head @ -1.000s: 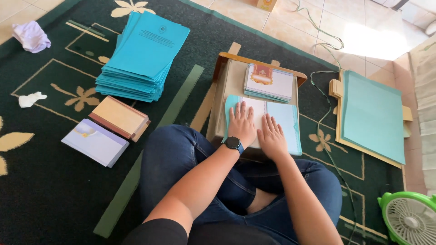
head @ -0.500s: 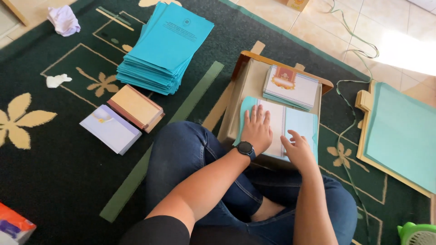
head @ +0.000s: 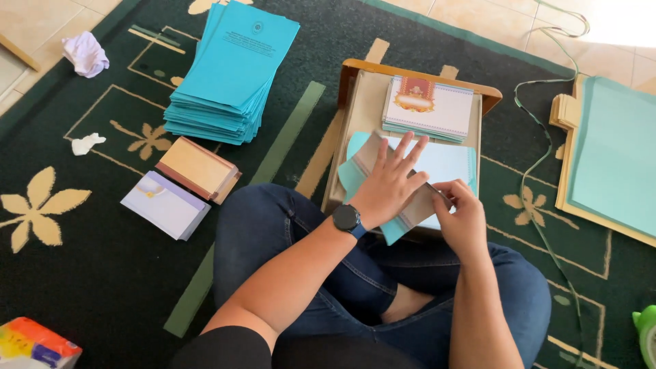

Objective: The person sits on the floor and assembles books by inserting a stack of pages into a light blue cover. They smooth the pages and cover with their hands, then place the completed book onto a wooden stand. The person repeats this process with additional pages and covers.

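We note L hand [head: 388, 183] flat, fingers spread, pressing card [head: 437, 164] on tray [head: 355, 102]; R hand [head: 465, 215] pinching flap [head: 418, 205]. Fold half-done; 1 big stack [head: 232, 75] untouched.

- This looks like a home, with the work done on the floor of a living room.
- A dark green carpet [head: 102, 287] with cream flower patterns covers beige floor tiles [head: 492, 14].
- A person sits cross-legged at a low wooden tray [head: 355, 102].
- Stacks of teal covers [head: 232, 68] and cards [head: 427, 106] lie spread around.
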